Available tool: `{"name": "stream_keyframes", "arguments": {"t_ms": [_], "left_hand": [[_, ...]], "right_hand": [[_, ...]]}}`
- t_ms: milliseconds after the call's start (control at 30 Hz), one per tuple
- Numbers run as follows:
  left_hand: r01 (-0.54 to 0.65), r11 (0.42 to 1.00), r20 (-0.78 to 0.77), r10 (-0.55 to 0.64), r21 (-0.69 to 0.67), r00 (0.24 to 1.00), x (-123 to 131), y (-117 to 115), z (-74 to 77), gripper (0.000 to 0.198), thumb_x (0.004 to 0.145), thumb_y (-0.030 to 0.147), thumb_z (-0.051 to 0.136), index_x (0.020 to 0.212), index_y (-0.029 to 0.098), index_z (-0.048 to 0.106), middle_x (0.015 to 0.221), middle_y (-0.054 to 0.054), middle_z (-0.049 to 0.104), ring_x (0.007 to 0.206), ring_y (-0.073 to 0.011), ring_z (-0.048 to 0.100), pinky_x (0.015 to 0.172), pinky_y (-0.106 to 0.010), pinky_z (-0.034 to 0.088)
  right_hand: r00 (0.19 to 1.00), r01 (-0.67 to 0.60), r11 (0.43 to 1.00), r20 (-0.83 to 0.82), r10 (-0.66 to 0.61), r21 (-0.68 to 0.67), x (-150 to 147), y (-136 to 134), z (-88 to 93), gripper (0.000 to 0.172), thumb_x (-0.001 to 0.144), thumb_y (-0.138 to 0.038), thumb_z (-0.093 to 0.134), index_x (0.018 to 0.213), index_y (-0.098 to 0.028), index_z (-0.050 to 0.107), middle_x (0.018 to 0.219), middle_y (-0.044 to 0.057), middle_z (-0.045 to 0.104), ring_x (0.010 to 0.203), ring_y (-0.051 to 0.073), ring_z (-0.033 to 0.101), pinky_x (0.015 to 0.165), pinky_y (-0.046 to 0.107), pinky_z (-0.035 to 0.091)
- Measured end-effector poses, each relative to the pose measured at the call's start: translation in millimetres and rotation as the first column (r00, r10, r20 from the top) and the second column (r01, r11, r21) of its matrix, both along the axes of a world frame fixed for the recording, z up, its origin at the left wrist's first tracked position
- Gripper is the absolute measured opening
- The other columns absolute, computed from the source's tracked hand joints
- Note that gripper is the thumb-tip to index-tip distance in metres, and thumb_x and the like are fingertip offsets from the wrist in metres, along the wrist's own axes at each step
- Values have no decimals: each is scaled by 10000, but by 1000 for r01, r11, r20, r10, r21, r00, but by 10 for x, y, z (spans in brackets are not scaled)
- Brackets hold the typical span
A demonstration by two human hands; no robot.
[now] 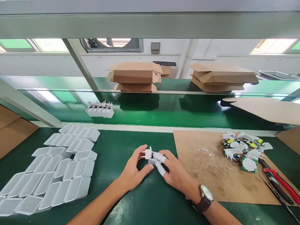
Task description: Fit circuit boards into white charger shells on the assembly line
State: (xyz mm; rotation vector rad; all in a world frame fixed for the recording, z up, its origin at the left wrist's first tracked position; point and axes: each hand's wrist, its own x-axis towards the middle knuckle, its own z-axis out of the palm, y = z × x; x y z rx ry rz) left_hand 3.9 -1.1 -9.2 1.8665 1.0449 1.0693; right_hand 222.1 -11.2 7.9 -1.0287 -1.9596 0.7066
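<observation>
Between my two hands is a small white plastic part [148,153] with a raised tab and what look like thin pins at its left side. My left hand [134,170] pinches it from the left, thumb below and fingers behind. From the right, my right hand [176,170] grips it with thumb and forefinger, both covered by white finger cots. A second light grey-white piece [152,161] shows just under it; whether the two are joined I cannot tell. Both hands are just above the green work surface [136,203].
Rows of open white plastic housings [78,187] stand at left. A brown board [201,175] lies at right, bearing circuit boards with white parts [249,164] and red-black pliers [277,181]. On the green belt behind sits a filled white housing group [100,110]. Cardboard boxes [134,76] rest above it.
</observation>
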Motion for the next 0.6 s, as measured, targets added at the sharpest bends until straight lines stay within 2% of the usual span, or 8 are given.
{"name": "stream_keyframes", "arguments": {"t_ms": [67,133,200,267,367,433,533,600], "left_hand": [[-44,995,4,44,86,999,54,-35,-47,936,837,473,796,1566,299,236,1277,-95,645,1112,-253,685,992,-452,574],[-101,977,-6,104,188,995,120,-78,-69,970,844,439,793,1588,306,185,1312,-101,641,1117,-250,687,1010,-474,563],[-148,952,-5,155,269,988,175,-114,-57,866,905,399,728,1586,311,200,1323,-101,647,1070,-228,700,994,-467,568],[-170,932,-1,180,321,984,206,-132,-19,847,919,391,710,1586,303,196,1313,-101,660,1026,-218,707,957,-449,581],[-147,913,-24,169,381,985,209,-123,46,811,925,348,693,1577,284,214,1309,-107,664,1052,-235,695,945,-437,573],[-137,903,-82,186,407,979,203,-100,68,733,923,285,674,1547,261,289,1319,-125,652,1114,-265,661,980,-465,544],[-144,913,-193,231,381,954,203,-51,52,659,873,215,673,1477,216,408,1279,-146,657,1153,-314,604,990,-518,513],[-131,946,-216,201,298,956,212,6,27,631,829,189,675,1425,208,468,1212,-129,674,1096,-305,611,955,-508,527]], "right_hand": [[961,-45,952,-273,-41,-304,-33,8,-21,314,1006,-341,555,1294,-261,647,1108,87,684,940,214,659,828,371,601],[865,-184,816,-485,-130,-548,-76,3,-6,371,988,-481,583,1246,-232,677,1035,73,708,876,203,667,786,355,597],[780,-311,709,-596,-191,-633,-119,-13,40,425,949,-555,630,1159,-195,713,980,75,723,854,202,670,797,366,588],[731,-371,680,-651,-205,-632,-150,-27,87,436,921,-567,671,1096,-171,726,960,86,732,847,207,680,812,384,587],[759,-341,719,-628,-168,-605,-160,-17,103,434,940,-563,638,1115,-174,713,975,99,743,854,225,707,802,412,612],[833,-184,815,-527,-168,-549,-151,12,71,410,951,-542,617,1158,-196,694,1024,96,741,876,222,715,797,406,630],[927,94,953,-324,-189,-287,-136,39,19,311,933,-424,656,1178,-234,678,1175,94,698,927,199,712,806,361,641],[968,137,988,-201,-150,-76,-124,27,17,247,938,-307,643,1176,-246,669,1209,91,670,946,187,706,814,338,644]]}}
